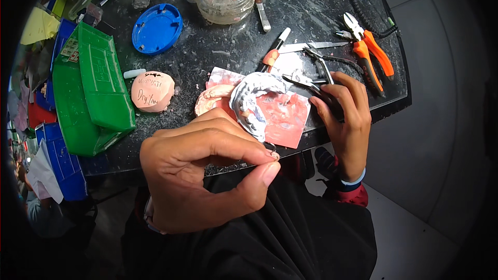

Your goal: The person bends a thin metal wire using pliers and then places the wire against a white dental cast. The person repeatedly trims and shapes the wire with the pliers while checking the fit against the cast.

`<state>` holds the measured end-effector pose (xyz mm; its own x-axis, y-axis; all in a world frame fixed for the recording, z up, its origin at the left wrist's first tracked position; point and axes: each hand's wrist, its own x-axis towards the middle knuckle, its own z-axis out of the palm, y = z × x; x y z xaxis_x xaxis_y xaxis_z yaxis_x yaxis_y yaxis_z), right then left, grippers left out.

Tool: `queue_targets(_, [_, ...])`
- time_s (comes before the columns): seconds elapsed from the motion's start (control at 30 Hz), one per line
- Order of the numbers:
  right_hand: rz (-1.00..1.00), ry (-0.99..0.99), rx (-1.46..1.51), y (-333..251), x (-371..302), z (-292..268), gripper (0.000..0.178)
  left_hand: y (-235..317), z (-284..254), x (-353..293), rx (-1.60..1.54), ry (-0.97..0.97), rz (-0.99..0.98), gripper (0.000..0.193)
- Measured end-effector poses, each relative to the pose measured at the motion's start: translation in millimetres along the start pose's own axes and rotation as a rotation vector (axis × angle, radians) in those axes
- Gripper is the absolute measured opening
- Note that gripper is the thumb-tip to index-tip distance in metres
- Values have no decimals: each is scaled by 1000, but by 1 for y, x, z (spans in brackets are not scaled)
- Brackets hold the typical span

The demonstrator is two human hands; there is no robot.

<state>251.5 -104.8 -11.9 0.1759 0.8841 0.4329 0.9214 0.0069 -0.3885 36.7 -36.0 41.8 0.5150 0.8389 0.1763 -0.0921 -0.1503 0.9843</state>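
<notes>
My left hand (pixel 207 176) is raised in front of the table edge. Its thumb and forefinger pinch a small thin wire loop (pixel 274 153) with a pale bead-like end. On the table, my right hand (pixel 348 116) curls round slim dark pliers (pixel 311 84), whose handles are partly covered by the fingers. Between the hands lies a white-grey horseshoe-shaped dental impression (pixel 241 101), resting on a pink wax sheet (pixel 285 124). A pinkish plaster dental cast (pixel 207 105) sits behind my left hand, partly hidden.
A round plaster block (pixel 151 93) with handwriting stands beside a green bin (pixel 98 93). Behind are a blue lid (pixel 156 28), a glass spirit burner (pixel 225 0) and a spatula (pixel 259 5). Orange-handled cutters (pixel 365 52) lie right, near a marker (pixel 275 52) and white powder (pixel 290 66).
</notes>
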Motion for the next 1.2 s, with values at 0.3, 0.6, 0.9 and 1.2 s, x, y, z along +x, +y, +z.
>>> queue_targets(0.3, [-90,-33,-278,5,6,3,14,-5,-6,7,19,-55,121,12])
queue_targets(0.6, [-293,290,578,-6,11,8,28,0,0,12,-8,-147,158,14])
queue_targets(0.9, [-441,159,573,-18,17,11,36,1,6,13,-36,-279,220,14])
queue_targets(1.2, [-482,214,571,-19,17,11,35,9,9,14,24,-261,228,13])
